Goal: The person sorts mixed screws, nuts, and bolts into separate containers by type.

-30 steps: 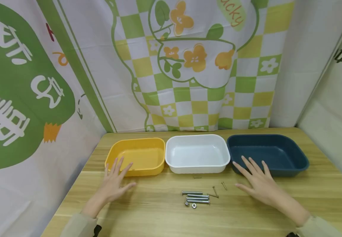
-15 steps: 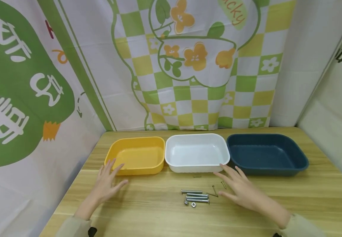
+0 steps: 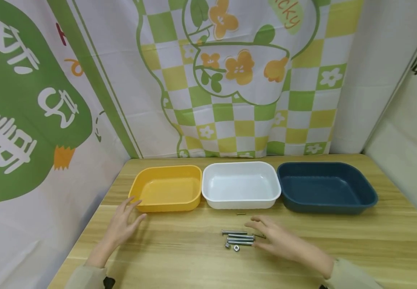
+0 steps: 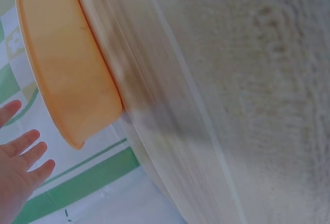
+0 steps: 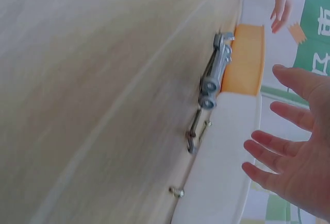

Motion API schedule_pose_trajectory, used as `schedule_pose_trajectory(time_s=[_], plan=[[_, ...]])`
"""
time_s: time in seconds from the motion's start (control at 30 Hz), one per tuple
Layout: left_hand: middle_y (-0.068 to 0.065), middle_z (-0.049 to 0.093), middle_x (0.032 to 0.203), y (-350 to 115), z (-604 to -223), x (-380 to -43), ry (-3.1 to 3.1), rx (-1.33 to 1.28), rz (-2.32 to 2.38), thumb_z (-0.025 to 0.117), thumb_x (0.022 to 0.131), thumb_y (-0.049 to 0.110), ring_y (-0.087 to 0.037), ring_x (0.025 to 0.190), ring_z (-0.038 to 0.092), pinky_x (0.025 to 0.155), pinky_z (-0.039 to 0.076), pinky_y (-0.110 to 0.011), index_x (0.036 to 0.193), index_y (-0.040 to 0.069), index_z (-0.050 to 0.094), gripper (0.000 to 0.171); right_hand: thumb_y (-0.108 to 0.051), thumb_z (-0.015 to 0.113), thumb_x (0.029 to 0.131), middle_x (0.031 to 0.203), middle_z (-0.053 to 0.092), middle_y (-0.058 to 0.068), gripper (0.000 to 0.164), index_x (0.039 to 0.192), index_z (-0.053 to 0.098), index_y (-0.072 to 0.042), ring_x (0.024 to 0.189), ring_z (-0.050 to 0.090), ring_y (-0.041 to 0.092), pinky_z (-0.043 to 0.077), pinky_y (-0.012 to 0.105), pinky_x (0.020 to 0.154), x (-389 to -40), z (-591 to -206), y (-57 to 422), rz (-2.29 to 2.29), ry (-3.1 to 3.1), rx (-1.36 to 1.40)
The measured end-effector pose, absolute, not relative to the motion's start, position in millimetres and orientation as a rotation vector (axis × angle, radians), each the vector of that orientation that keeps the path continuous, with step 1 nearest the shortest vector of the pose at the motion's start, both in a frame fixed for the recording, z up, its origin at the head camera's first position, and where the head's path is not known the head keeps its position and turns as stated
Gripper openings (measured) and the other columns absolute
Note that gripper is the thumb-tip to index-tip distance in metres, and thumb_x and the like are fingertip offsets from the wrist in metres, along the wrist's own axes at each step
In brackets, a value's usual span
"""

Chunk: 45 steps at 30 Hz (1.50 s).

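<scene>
both the left hand (image 3: 119, 225), beside the yellow tray (image 3: 168, 208), and the right hand (image 3: 279, 240) are relaxed and hold nothing, so the silver bolts (image 3: 234, 232) just left of the right hand are probably best pinched singly by the shank, without scattering the nearby nuts (image 3: 236, 248).

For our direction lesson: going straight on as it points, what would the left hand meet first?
The left hand would probably meet the yellow tray first, though height is unclear; it might pass over.
</scene>
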<state>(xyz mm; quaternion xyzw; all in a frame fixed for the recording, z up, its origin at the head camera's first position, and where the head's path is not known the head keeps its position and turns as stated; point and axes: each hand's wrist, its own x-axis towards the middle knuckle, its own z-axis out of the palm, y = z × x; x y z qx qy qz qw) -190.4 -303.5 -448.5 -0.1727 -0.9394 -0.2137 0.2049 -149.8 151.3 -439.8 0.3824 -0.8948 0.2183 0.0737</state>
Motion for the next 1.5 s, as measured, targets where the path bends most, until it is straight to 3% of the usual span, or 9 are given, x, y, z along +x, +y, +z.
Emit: schedule_pose_trajectory(time_s=[0.33, 0.63, 1.5], plan=[[-0.028, 0.044, 0.117, -305.0, -450.6, -192.7, -2.531, -0.474, -0.647, 0.068, 0.077, 0.011, -0.044, 0.106, 0.042, 0.082, 0.037, -0.058, 0.110, -0.005, 0.056, 0.039, -0.014, 0.070, 0.073, 0.092, 0.053, 0.001, 0.031, 0.101, 0.062, -0.005, 0.082, 0.050, 0.009, 0.046, 0.025, 0.069, -152.2, -449.2, 134.3, 0.776, -2.563, 1.334], [-0.025, 0.050, 0.109, -304.8, -453.9, -196.9, -2.512, -0.493, -0.660, 0.068, 0.075, 0.008, -0.040, 0.100, 0.046, 0.081, 0.039, -0.053, 0.106, -0.005, 0.058, 0.035, -0.011, 0.066, 0.077, 0.087, 0.053, -0.005, 0.022, 0.099, 0.065, -0.008, 0.077, 0.047, 0.004, 0.043, 0.018, 0.066, -152.2, -450.9, 122.6, 0.921, -2.745, 1.356], [-0.018, 0.052, 0.097, -305.8, -456.1, -206.4, -2.555, -0.406, -0.800, 0.066, 0.076, 0.000, -0.036, 0.094, 0.048, 0.079, 0.040, -0.051, 0.097, -0.003, 0.062, 0.021, -0.002, 0.067, 0.073, 0.075, 0.049, -0.005, 0.018, 0.090, 0.066, -0.004, 0.065, 0.044, 0.001, 0.041, 0.014, 0.056, -160.3, -454.2, 105.1, 1.025, -2.916, 1.324]])
